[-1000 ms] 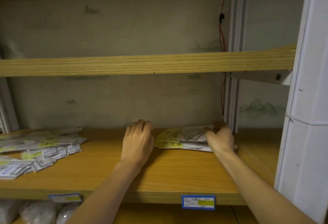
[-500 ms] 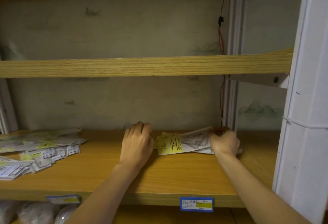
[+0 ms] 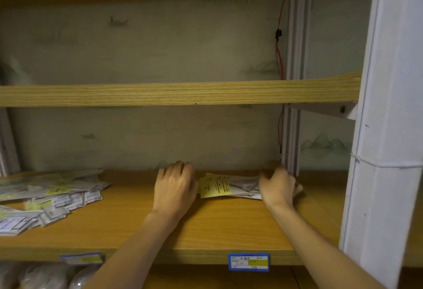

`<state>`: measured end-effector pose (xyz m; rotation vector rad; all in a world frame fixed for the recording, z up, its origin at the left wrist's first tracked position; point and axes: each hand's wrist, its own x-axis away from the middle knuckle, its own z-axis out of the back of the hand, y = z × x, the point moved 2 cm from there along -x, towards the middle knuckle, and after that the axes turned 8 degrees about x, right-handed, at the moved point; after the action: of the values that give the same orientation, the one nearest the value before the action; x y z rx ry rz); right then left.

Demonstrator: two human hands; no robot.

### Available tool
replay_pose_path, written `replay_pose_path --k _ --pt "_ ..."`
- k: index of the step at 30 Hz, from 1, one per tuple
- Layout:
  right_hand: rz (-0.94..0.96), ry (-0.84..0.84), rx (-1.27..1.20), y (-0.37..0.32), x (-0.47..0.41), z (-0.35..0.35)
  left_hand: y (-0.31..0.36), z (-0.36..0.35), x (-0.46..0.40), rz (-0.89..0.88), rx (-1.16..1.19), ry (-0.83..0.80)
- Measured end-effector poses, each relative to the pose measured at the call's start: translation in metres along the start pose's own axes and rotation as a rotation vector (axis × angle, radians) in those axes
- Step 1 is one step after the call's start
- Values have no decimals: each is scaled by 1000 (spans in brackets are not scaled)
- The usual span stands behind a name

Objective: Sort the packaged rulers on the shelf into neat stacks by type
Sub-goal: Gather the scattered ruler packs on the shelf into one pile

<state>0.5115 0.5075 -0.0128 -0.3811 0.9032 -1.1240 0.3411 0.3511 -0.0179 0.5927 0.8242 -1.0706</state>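
I am looking along the orange-brown wooden shelf board [image 3: 128,227], and both of my hands are resting on it, well apart from each other. My left hand [image 3: 175,188] is lying knuckles up at about 12 o'clock from the shelf's middle, its fingers curling downward at the tips; its right edge is sitting just beside the yellow end of the small stack of clear-packaged rulers with yellow header cards [image 3: 229,188], and I cannot tell whether it is touching them. That stack is lying flat toward 2 o'clock, its long axis running left to right along the shelf, yellow cards pointing left. My right hand [image 3: 278,185] is gripping the stack's right end, fingers curling over it beside the white metal upright [image 3: 291,142]. Over at 9 o'clock, a loose heap of white and yellow ruler packs [image 3: 50,197] is spreading across the board, fanned at mixed angles with most long axes also running roughly left to right. A blue and yellow price label [image 3: 248,262] is hanging on the shelf's front edge at 5 o'clock.
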Motion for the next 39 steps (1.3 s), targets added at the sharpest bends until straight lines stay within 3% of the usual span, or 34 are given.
replay_pose_path --k 5,16,26,39 --pt "147 67 -60 -11 7 8 0 14 -7 -108 -61 -46" --pt "155 64 -187 -67 30 16 -30 52 -18 -162 -85 -28" --pt "131 51 -156 -131 80 -18 -114 77 -4 -208 -52 -60" --pt "143 178 -78 -195 126 -64 -211 111 14 -206 5 -139"
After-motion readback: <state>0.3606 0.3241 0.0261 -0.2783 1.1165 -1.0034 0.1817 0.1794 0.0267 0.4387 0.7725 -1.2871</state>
